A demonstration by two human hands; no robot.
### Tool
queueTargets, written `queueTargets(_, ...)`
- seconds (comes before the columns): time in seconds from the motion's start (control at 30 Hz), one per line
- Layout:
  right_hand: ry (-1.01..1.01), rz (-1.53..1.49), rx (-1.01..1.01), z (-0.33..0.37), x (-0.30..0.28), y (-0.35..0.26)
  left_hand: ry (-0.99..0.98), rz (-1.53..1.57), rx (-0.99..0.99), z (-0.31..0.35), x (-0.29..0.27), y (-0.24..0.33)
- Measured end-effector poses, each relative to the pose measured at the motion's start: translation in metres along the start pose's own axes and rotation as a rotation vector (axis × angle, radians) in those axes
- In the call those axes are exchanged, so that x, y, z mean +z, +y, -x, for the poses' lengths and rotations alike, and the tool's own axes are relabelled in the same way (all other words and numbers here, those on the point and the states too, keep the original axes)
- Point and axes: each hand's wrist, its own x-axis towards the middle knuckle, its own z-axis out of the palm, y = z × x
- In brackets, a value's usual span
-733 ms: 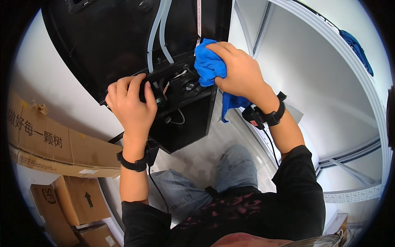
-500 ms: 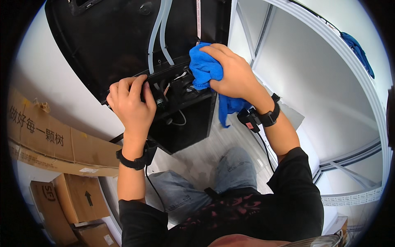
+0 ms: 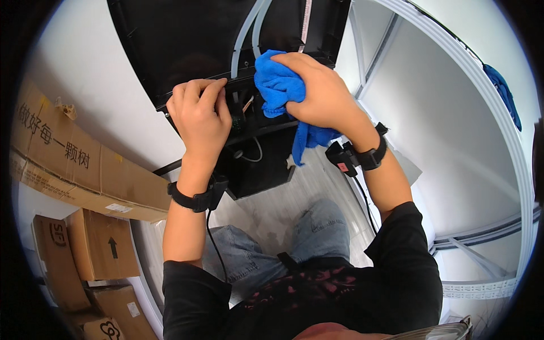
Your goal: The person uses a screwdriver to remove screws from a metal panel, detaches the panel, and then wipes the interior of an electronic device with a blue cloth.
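A blue cloth (image 3: 277, 85) is bunched in my right hand (image 3: 326, 93), its loose end hanging below my palm. It lies against the ledge of a black cabinet (image 3: 175, 39), left of a pale pink strip (image 3: 306, 22). My left hand (image 3: 201, 119) is closed on the cabinet's ledge, fingers curled over the top and thumb below. Two pale tubes (image 3: 245, 39) run down to that ledge between my hands. Under it is a dark cavity (image 3: 241, 107) with wiring, partly hidden by my hands. Lower down, a grey cable (image 3: 258, 152) loops out.
Cardboard boxes (image 3: 107, 181) stack along the left side. A white metal-framed enclosure (image 3: 453, 113) curves along the right, with a dark blue cloth (image 3: 501, 96) on its rail. Cabled black devices are strapped to my wrists. Grey wood-look floor (image 3: 272, 212) lies below the cabinet.
The view has turned slightly, so the cabinet appears farther right. The blue cloth has moved left along the ledge, away from the pink strip. My left hand keeps its place beside the tube.
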Motion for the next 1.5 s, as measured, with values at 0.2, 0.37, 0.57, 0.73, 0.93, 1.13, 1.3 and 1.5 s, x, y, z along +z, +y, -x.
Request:
queueTargets(0.2,-0.046,-0.042,-0.048,-0.004,0.003,-0.004,0.028,-0.006,0.015,0.002,-0.003,-0.005)
queueTargets(0.37,-0.082,0.073,0.043,0.001,-0.010,-0.004,0.024,0.023,-0.009,0.002,0.002,0.000)
queueTargets(0.57,-0.009,-0.002,-0.147,-0.001,0.015,-0.034,0.004,0.040,-0.009,0.003,-0.004,-0.005)
queueTargets(0.73,-0.079,-0.042,-0.100,-0.006,0.026,-0.038,-0.035,0.110,-0.012,0.003,-0.012,-0.007)
queueTargets(0.93,-0.112,-0.167,-0.140,-0.002,0.017,-0.045,0.103,0.257,-0.075,0.009,-0.041,-0.020)
queueTargets(1.13,-0.061,0.007,-0.154,-0.013,0.035,-0.058,0.132,0.306,-0.425,0.019,-0.056,-0.055)
queueTargets(1.3,-0.213,-0.056,-0.124,-0.026,0.037,-0.058,-0.066,0.533,-0.566,0.026,-0.044,-0.073)
queueTargets(1.5,-0.261,-0.174,-0.109,-0.037,0.044,-0.062,-0.044,0.440,-0.582,0.034,-0.035,-0.076)
